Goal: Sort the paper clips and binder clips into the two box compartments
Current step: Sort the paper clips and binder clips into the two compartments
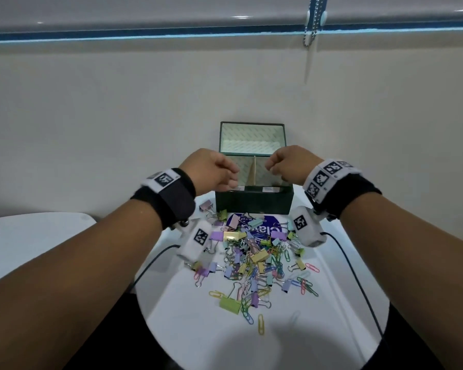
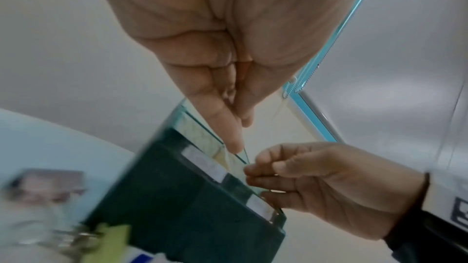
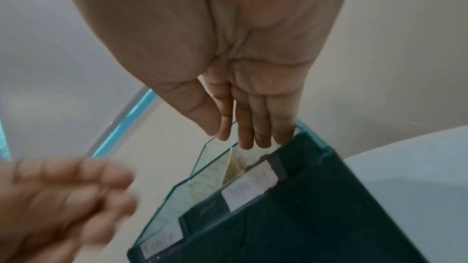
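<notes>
Clips pile (image 1: 254, 260) on table (image 1: 332, 303) before box (image 1: 254, 201).

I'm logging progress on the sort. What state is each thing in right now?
Box: lid open, upright.
Divider: standing, splits the box in two.
Clip pile: unsorted, loose on the table.
Left hand: above the left compartment, fingers loosely curled, nothing visibly held.
Right hand: above the right compartment, fingers loosely curled, nothing visibly held.

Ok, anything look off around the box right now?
Nothing damaged. The clips lie in an unsorted heap on the table, partly covering a purple printed disc. The box stands square, its divider upright.
</notes>
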